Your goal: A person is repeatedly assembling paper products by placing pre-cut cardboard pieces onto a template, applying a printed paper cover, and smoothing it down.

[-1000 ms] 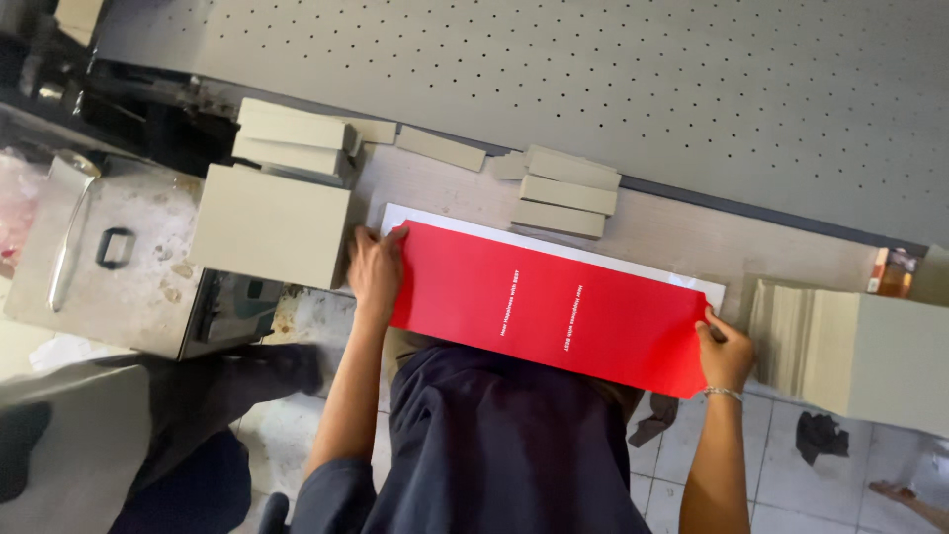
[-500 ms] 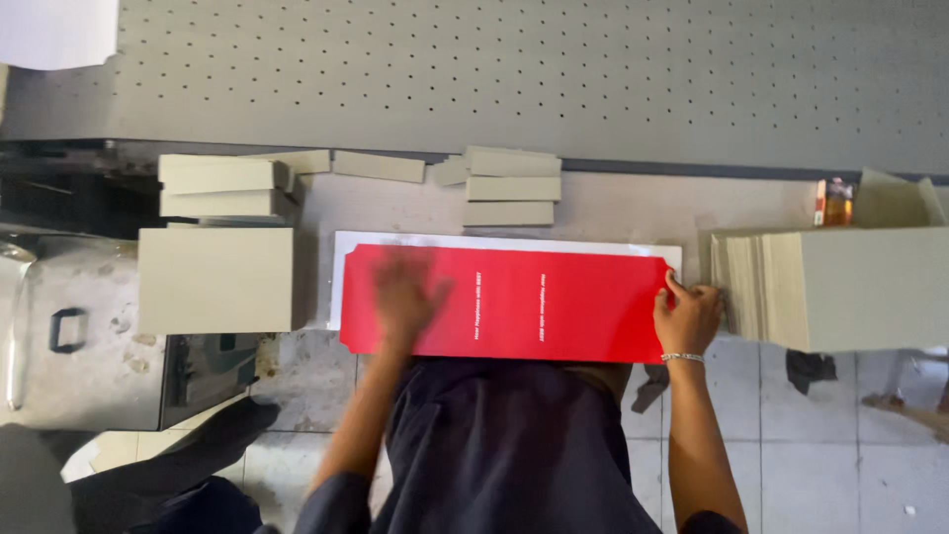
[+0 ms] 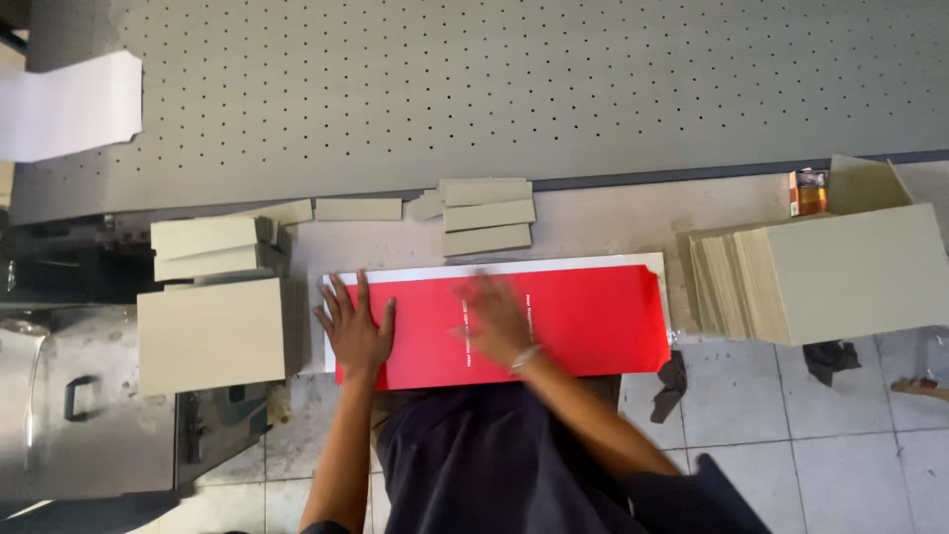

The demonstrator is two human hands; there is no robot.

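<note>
Head view: the left hand [image 3: 356,331] lies flat, fingers spread and released, pressing the left end of the red sheet [image 3: 583,316]. The right hand [image 3: 499,321] is blurred over the sheet's middle; its fingers look extended and flat, grasping nothing, though the blur prevents certainty. The red sheet lies on a white backing sheet [image 3: 494,269], whose edge shows just beyond the fingertips, on the grey work surface [image 3: 593,222]. Beyond the fingertips sit small stacked grey boards [image 3: 486,216]; outboard of the left hand stands a large grey board stack [image 3: 217,334]; well beyond the right hand, a fanned stack of grey boards [image 3: 830,277].

Judgement: the step appears to be smoothing the red sheet onto its backing. It is done well if the left hand anchors the end firmly while the right palm sweeps flat and evenly outward, keeping the red edge parallel to the white margin, without creasing.

Against the frame half a second earlier, the right hand has left the sheet's right end and moved to its middle; the left hand has shifted towards the left end and settled.
</note>
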